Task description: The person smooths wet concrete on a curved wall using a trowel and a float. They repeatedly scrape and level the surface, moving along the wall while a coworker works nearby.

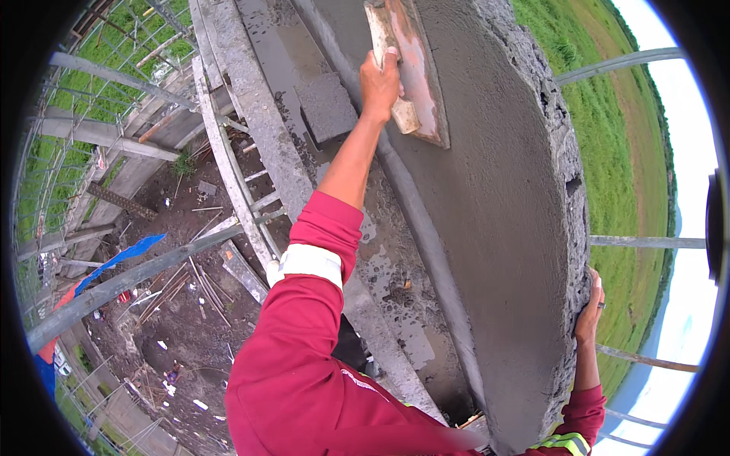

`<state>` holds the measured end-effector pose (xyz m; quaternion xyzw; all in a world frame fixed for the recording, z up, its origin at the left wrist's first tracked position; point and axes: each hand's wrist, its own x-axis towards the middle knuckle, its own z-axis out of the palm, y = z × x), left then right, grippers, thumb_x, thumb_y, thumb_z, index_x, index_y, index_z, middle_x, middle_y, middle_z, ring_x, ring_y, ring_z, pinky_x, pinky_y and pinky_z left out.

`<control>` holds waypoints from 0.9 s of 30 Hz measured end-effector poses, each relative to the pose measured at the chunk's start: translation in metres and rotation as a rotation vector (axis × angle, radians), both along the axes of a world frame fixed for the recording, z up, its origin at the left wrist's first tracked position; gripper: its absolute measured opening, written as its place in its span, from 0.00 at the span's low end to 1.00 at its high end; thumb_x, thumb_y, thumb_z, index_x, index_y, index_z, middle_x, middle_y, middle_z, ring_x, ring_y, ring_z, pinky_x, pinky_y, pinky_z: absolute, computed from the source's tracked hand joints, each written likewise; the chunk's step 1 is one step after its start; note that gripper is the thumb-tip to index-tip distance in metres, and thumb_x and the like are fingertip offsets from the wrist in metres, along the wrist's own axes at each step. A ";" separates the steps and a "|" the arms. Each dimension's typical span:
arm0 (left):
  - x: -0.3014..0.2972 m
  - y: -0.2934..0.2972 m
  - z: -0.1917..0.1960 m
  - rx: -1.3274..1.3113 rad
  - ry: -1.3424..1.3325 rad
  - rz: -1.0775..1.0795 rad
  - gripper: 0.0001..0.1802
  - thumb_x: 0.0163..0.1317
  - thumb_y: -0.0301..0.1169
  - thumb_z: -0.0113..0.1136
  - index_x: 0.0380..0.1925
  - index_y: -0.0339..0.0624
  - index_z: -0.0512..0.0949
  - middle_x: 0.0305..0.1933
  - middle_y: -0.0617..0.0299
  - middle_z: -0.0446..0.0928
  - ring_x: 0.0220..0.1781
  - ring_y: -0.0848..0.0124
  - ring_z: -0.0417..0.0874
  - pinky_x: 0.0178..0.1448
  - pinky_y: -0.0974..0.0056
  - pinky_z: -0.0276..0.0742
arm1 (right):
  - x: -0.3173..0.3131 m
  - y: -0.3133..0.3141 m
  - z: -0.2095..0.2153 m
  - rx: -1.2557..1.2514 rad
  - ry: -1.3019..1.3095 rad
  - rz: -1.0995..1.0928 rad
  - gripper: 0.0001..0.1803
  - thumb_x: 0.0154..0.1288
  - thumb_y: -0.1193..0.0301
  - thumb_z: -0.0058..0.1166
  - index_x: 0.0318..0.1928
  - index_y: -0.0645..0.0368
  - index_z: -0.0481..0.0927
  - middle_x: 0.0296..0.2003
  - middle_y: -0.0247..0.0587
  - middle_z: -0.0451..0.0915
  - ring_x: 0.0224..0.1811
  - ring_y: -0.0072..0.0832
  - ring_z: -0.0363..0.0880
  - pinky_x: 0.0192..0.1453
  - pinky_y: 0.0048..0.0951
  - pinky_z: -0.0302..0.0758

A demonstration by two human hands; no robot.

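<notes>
A long float [419, 64] rested on grainy grey plaster [502, 182] between 12 and 1 o'clock.
The left hand [379, 85] was wrapped round its pale wooden handle [405, 117]; at 4 o'clock the right hand [588, 313] touched the jagged, pitted edge [572, 190], its finger spread unclear.

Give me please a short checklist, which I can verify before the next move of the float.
1. Left hand has a firm hold: ok, its fingers wrap around the handle of the float.
2. Float lies flat on the grey plaster: cannot tell, its underside is hidden.
3. Right hand has support: ok, it is on the wall's outer edge.
4. That edge is even: not ok, it is rough and jagged.
5. Grey block is clear of the float: ok, it lies apart, to the left.
</notes>
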<state>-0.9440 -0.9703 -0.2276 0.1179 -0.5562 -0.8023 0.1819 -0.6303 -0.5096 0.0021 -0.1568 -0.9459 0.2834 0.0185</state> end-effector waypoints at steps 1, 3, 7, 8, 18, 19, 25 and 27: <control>-0.016 -0.013 -0.013 0.070 -0.080 -0.018 0.17 0.73 0.41 0.56 0.40 0.34 0.73 0.23 0.59 0.73 0.16 0.71 0.75 0.17 0.64 0.72 | 0.000 0.000 0.004 -0.063 -0.069 0.105 0.33 0.83 0.55 0.28 0.65 0.72 0.73 0.64 0.56 0.73 0.70 0.41 0.67 0.77 0.40 0.58; -0.027 -0.020 -0.042 0.223 -0.167 -0.041 0.17 0.72 0.41 0.57 0.42 0.35 0.73 0.24 0.59 0.73 0.16 0.71 0.72 0.18 0.62 0.73 | 0.000 -0.004 0.006 0.028 -0.026 0.024 0.32 0.83 0.56 0.27 0.65 0.71 0.73 0.64 0.57 0.73 0.71 0.42 0.67 0.77 0.40 0.57; 0.013 0.013 -0.079 0.313 -0.215 -0.064 0.15 0.73 0.40 0.56 0.42 0.37 0.72 0.24 0.61 0.72 0.17 0.71 0.72 0.20 0.62 0.73 | -0.003 -0.015 0.008 0.095 -0.001 0.073 0.32 0.83 0.55 0.28 0.65 0.71 0.72 0.63 0.57 0.74 0.72 0.42 0.65 0.78 0.39 0.55; 0.034 0.027 -0.082 0.313 -0.251 -0.064 0.15 0.73 0.40 0.55 0.42 0.37 0.71 0.24 0.62 0.71 0.17 0.71 0.72 0.20 0.62 0.74 | -0.004 -0.018 0.009 0.040 -0.019 0.081 0.33 0.83 0.54 0.29 0.66 0.71 0.72 0.64 0.56 0.73 0.72 0.41 0.65 0.78 0.39 0.55; 0.233 0.174 -0.050 0.433 -0.321 -0.181 0.15 0.77 0.42 0.51 0.43 0.41 0.68 0.26 0.64 0.69 0.21 0.73 0.71 0.24 0.63 0.73 | -0.009 -0.029 0.009 -0.065 -0.002 0.076 0.33 0.82 0.51 0.33 0.64 0.69 0.74 0.60 0.53 0.77 0.68 0.38 0.70 0.76 0.37 0.57; 0.253 0.188 -0.044 0.453 -0.300 -0.171 0.20 0.76 0.44 0.51 0.42 0.35 0.68 0.25 0.63 0.68 0.18 0.74 0.70 0.21 0.65 0.73 | -0.009 -0.029 0.009 -0.090 -0.013 0.084 0.33 0.82 0.52 0.32 0.64 0.69 0.74 0.61 0.52 0.76 0.67 0.37 0.69 0.76 0.36 0.57; 0.378 0.260 0.004 0.420 -0.458 -0.403 0.22 0.77 0.46 0.51 0.49 0.34 0.70 0.28 0.63 0.69 0.24 0.75 0.73 0.33 0.64 0.72 | -0.009 -0.031 0.009 -0.062 0.023 0.020 0.34 0.81 0.48 0.36 0.63 0.68 0.76 0.57 0.47 0.79 0.62 0.31 0.73 0.73 0.33 0.61; 0.389 0.271 0.019 0.220 -0.314 -0.421 0.25 0.77 0.45 0.51 0.59 0.33 0.68 0.37 0.50 0.79 0.35 0.59 0.83 0.40 0.57 0.77 | -0.009 -0.030 0.009 -0.084 0.025 0.008 0.35 0.81 0.47 0.35 0.63 0.68 0.76 0.58 0.47 0.78 0.63 0.32 0.72 0.73 0.33 0.60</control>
